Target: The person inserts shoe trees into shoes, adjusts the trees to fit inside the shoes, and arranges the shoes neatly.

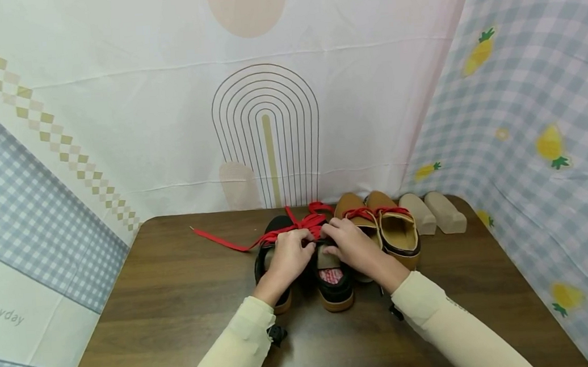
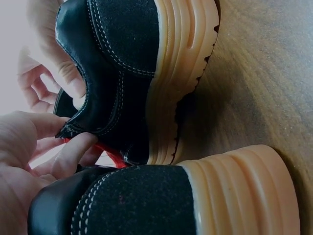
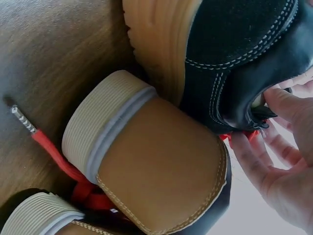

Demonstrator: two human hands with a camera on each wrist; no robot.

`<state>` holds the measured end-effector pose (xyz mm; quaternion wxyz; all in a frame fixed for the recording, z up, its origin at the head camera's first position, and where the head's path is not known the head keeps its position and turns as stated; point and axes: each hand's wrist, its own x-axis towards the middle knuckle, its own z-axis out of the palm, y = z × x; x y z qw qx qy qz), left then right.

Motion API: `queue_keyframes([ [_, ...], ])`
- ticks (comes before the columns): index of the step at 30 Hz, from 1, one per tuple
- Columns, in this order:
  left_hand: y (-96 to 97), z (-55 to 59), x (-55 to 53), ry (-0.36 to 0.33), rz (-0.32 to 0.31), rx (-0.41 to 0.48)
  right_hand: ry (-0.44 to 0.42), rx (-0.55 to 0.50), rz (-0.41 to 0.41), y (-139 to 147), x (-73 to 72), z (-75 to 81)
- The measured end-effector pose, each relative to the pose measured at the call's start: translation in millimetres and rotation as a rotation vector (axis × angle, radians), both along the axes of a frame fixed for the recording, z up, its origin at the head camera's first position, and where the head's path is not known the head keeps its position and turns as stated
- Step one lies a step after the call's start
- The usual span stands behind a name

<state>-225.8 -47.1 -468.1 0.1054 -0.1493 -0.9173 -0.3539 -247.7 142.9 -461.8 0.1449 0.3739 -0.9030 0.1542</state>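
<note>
Two black shoes with tan soles and red laces stand side by side. Both hands are at the right black shoe (image 1: 336,294). My left hand (image 1: 290,256) pinches the left edge of its opening, near the red lace (image 1: 311,223), between thumb and fingers, as the left wrist view shows. My right hand (image 1: 353,246) pinches the opposite edge, with its thumb at the opening (image 3: 286,103). A pink patterned insole (image 1: 330,276) shows inside. The left black shoe (image 1: 259,265) stands beside it, partly hidden by the left hand.
A pair of brown shoes (image 1: 401,234) with red laces stands close on the right. Beyond them lie two beige blocks (image 1: 444,213). A loose red lace end (image 1: 216,238) stretches left across the wooden table (image 1: 190,304). A patterned cloth (image 1: 167,130) hangs behind.
</note>
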Motion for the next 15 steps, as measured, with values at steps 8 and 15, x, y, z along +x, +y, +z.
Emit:
queue_keyframes([
  [8, 0.6, 1.2, 0.7, -0.024, 0.005, 0.003, 0.021, 0.014, -0.038, -2.6, 4.1, -3.6],
  [15, 1.3, 2.0, 0.9, -0.046, 0.003, -0.022, 0.005, -0.039, -0.072, 0.6, 7.4, -8.8],
])
